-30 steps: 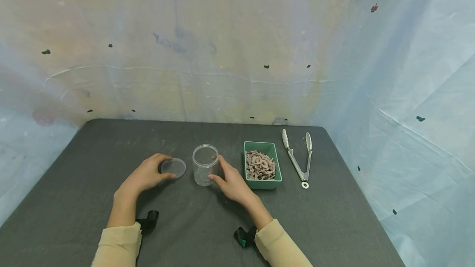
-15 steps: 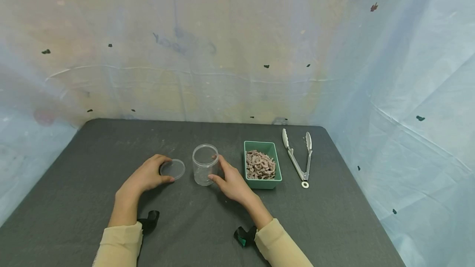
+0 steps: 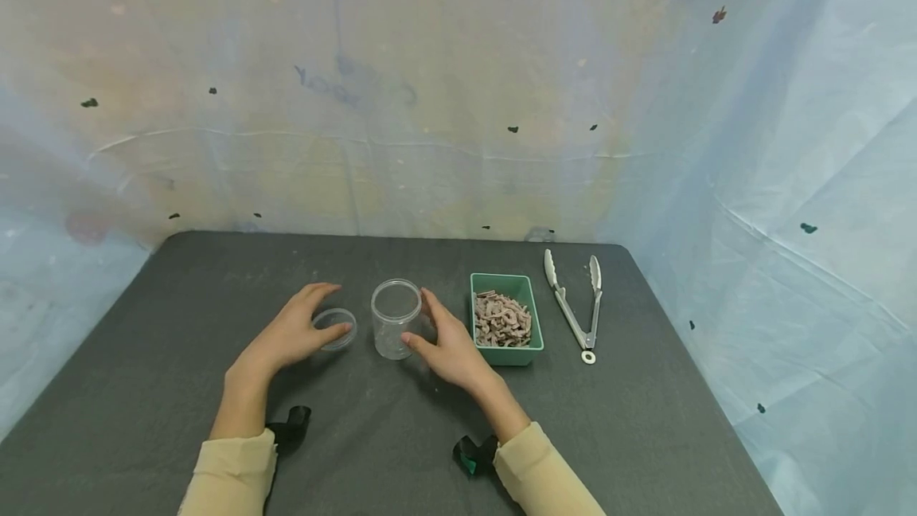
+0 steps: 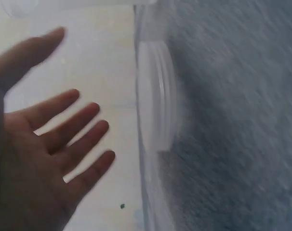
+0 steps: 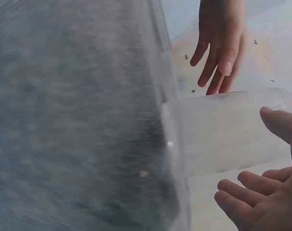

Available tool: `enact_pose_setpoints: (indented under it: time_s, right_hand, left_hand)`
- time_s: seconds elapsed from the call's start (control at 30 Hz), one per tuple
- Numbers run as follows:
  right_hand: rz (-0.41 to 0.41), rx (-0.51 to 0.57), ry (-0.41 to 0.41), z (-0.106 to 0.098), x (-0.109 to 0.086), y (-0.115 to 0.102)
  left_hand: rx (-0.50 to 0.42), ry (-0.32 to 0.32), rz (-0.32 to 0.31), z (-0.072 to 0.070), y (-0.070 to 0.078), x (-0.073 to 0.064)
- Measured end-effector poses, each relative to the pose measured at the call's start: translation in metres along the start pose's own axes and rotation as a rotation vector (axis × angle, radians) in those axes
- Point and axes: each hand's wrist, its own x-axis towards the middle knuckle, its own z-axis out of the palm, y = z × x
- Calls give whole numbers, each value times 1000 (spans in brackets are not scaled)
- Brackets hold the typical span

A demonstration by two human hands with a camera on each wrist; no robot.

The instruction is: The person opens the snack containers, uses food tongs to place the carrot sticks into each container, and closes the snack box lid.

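Note:
A clear round lid [image 3: 333, 316] lies on the dark table, left of an upright clear jar [image 3: 392, 329] whose top is uncovered. Just above the lid, apart from it, is my left hand [image 3: 294, 333], with fingers and thumb spread. The left wrist view shows the same gap between that hand [image 4: 49, 139] and the lid [image 4: 155, 96]. At the jar's right side my right hand [image 3: 454, 353] has its thumb and fingers extended around the wall. In the right wrist view these fingers look loose beside the jar [image 5: 223, 134]; whether any fingertip touches it I cannot tell.
Right of the jar stands a green rectangular tub [image 3: 509, 357] with greyish-brown curled strips [image 3: 504, 319] in it. Farther right, spread metal tongs [image 3: 573, 317] lie on the table [image 3: 645, 420]. Pale sheeting [image 3: 430, 102] hangs behind the table.
My left hand has let go of the lid, its fingers spreading and lifting, and the lid now rests on the table. The right hand's fingers have loosened slightly; the jar stays in place.

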Motion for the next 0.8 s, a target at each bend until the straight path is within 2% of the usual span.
enact_pose_setpoints:
  time_s: [0.1, 0.2, 0.37, 0.47, 0.6, 0.8]
  right_hand:
    - [-32, 33, 37, -7, 0, -6]
    - [-84, 68, 95, -16, -2, -13]
    - [-163, 109, 220, -37, -5, -25]
    - [-178, 106, 301, -53, -8, -29]
    - [-168, 66, 405, -75, -15, -24]
    - [-93, -8, 507, -106, -26, -3]
  left_hand:
    - [-72, 45, 51, 0, 8, 0]
    - [-145, 108, 130, 2, 17, 2]
    - [-230, 198, 257, 9, 34, 5]
    - [-267, 227, 309, 16, 43, 7]
    - [-279, 203, 318, 29, 52, 10]
    - [-278, 137, 245, 42, 58, 13]
